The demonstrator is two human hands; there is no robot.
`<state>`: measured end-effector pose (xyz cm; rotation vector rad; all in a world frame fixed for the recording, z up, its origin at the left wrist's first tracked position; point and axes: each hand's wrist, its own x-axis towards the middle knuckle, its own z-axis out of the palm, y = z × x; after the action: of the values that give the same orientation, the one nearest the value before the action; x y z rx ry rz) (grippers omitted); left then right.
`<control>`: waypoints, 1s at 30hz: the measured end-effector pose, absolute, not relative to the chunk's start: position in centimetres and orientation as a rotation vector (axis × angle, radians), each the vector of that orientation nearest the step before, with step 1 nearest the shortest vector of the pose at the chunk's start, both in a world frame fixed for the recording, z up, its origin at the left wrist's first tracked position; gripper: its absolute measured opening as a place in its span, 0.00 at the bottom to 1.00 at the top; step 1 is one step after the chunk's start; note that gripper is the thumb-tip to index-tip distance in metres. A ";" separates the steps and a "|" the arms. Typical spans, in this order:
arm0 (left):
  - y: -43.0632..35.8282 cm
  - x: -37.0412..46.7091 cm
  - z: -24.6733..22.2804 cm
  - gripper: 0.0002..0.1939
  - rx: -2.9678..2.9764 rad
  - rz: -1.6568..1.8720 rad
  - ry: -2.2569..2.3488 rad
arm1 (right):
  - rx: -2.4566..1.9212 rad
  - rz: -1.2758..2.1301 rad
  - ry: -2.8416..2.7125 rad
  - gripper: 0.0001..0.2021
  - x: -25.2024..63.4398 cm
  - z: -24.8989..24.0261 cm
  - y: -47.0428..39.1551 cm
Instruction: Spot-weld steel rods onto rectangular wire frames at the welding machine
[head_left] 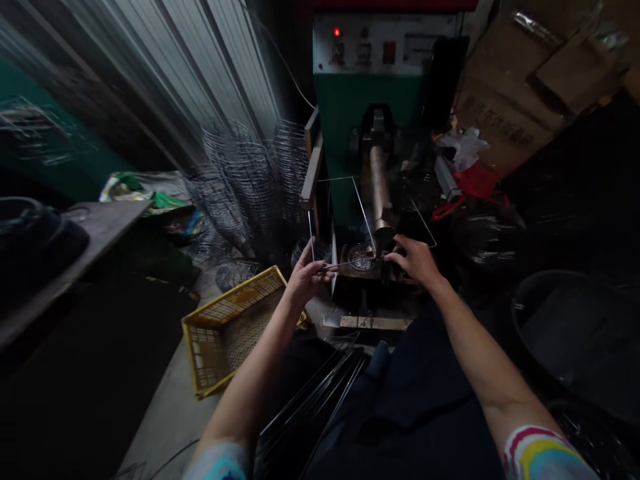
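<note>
Corrugated wall (215, 67), dim, behind stacked wire pieces (243, 173). Green machine (340, 107), red lamp (337, 31) lit, metal cylinder (379, 180) angled downward. Bent wire frame (362, 208): at cylinder's lower end, contact unclear, spanning both hands. Left hand (303, 275): thumb and fingers closed on wire. Right hand (415, 261): fingertips pinching wire near cylinder. Yellow crate (203, 357): on floor (165, 407), left of machine.

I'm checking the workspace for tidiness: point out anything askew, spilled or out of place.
The stacked wire frames left of the green machine bow and lean instead of standing straight. A crumpled clear plastic bag on the machine's right looks like stray packaging. No spill is evident in this dim view.
</note>
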<state>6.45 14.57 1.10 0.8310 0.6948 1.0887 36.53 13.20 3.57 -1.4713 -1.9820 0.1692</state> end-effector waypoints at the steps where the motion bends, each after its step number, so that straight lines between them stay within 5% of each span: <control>1: 14.7 6.4 0.9 0.49 0.829 1.079 0.700 | -1.473 0.178 -1.979 0.21 36.4 3.6 13.2; 7: 15.2 6.2 0.5 0.49 0.847 1.086 0.676 | -1.551 0.223 -1.781 0.25 39.2 4.5 13.4; 14: 11.4 5.3 1.4 0.49 0.831 1.036 0.677 | -1.767 0.542 -1.410 0.17 44.0 4.4 11.3; 22: -0.6 0.2 -1.2 0.48 0.755 0.864 0.656 | -1.700 1.067 -1.243 0.20 40.8 -1.1 -7.0; 27: 3.0 -0.4 1.1 0.33 0.579 0.800 0.724 | -1.723 1.181 -1.161 0.13 38.4 -4.2 -18.0; 30: 6.3 1.3 5.1 0.38 0.680 0.734 0.861 | -1.826 0.976 -1.241 0.09 37.6 -3.9 -19.8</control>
<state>1.26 6.32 5.13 0.6802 0.8611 0.7343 37.61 -19.83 -3.94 -1.8260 -1.2407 0.9761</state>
